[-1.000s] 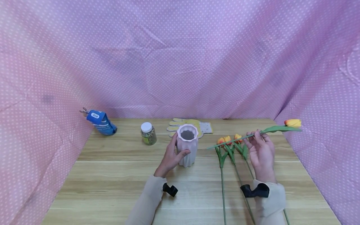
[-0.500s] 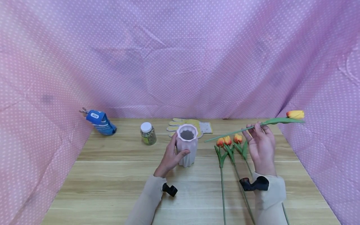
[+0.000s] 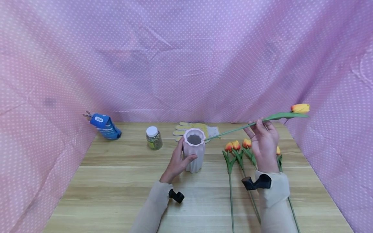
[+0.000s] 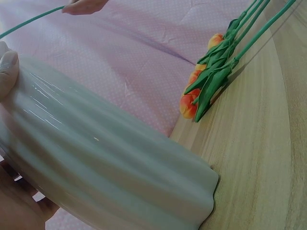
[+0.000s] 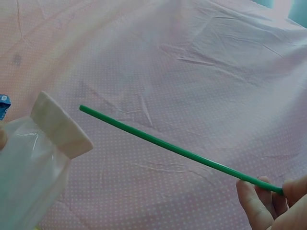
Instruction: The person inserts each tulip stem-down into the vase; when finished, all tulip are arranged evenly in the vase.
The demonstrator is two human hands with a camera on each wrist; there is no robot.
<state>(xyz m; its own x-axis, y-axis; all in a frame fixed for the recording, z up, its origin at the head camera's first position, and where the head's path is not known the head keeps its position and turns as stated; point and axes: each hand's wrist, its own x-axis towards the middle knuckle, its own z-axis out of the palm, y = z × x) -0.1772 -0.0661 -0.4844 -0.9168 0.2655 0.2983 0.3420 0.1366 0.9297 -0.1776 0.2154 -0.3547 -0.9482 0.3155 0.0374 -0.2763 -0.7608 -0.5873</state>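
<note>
A pale fluted vase [image 3: 196,158] stands upright on the wooden table, its scalloped mouth facing up. My left hand [image 3: 178,162] grips it from the left, thumb across the front; the left wrist view shows the vase [image 4: 105,148] up close. In my right hand [image 3: 264,142] an artificial tulip [image 3: 300,108] is pinched by its stem, yellow-orange bloom to the right. The stem slants down leftward, its tip overlapping the vase's rim in the head view. In the right wrist view, the green stem [image 5: 163,143] ends just outside the vase mouth, beside and above it.
Several more tulips [image 3: 230,161] lie on the table [image 3: 116,194] under and beside the right forearm. Behind the vase is a yellow-and-white work glove [image 3: 213,131]. A white-lidded jar [image 3: 154,138] and a blue packet [image 3: 105,127] with metal tool tips poking out stand to the left.
My right hand has risen and shifted left, carrying the tulip so its stem tip comes to the vase rim. Another tulip shows beside the right wrist. The left hand and vase stay put.
</note>
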